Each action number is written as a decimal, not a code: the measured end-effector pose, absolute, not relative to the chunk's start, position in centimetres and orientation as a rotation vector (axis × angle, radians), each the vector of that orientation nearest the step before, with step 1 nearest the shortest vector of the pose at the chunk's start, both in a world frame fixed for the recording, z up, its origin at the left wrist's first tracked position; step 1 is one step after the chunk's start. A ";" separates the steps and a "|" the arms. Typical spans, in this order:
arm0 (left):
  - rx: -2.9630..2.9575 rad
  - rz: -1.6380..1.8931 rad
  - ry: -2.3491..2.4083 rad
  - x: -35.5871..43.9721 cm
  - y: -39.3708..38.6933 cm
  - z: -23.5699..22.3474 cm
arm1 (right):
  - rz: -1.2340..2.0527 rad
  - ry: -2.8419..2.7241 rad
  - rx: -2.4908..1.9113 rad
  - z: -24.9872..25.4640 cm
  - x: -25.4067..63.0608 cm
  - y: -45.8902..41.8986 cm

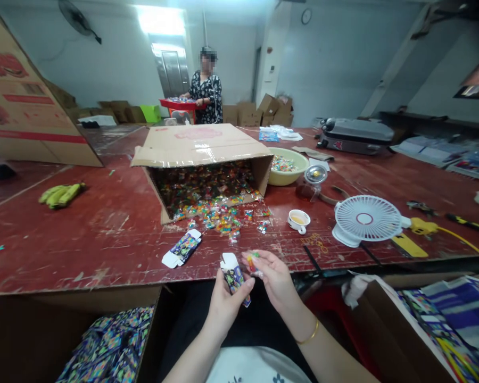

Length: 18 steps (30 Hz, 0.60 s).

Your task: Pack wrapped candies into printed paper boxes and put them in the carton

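My left hand [228, 300] is closed around a small printed candy box [234, 277], its white top flap standing up. Just to the right, my right hand [277, 276] pinches a small clear packet of colourful candies [252, 260] beside the box's upper end. A second printed box [183, 248] lies flat on the table, with white flaps sticking out at both ends. Behind my hands, a big cardboard carton [199, 143] rests on its side, and candy packets [223, 219] spill from its open mouth onto the red table.
Right of the carton stand a yellow-green basin [289, 175] of packets, a glass teapot [313, 183], a cup [298, 220] and a white fan [365, 219]. Bananas [62, 195] lie left. Below are boxes of printed packs [112, 340]. A person [207, 90] holds a red tray [182, 104] beyond.
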<state>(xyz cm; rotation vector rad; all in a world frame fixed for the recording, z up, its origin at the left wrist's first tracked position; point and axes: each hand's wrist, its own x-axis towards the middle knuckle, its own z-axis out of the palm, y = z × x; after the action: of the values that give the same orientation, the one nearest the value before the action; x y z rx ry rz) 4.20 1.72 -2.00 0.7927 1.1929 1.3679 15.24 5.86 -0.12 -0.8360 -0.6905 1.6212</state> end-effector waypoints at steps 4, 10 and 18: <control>0.874 1.318 1.223 4.0 2.1 -1.5 | 1.615 -0.671 -0.911 0.0 15.1 5.5; 1.505 0.881 1.740 1.9 1.6 -1.3 | 1.381 -0.781 -0.907 1.3 15.5 6.3; 1.563 0.815 1.837 1.9 1.4 -0.5 | 1.048 -1.340 -1.033 -0.8 13.6 5.5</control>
<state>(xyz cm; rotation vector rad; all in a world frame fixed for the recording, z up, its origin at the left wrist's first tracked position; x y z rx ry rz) 1.92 1.42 -0.51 1.5627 1.8372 0.8153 13.65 5.50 -0.80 -1.0332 -1.3404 1.0477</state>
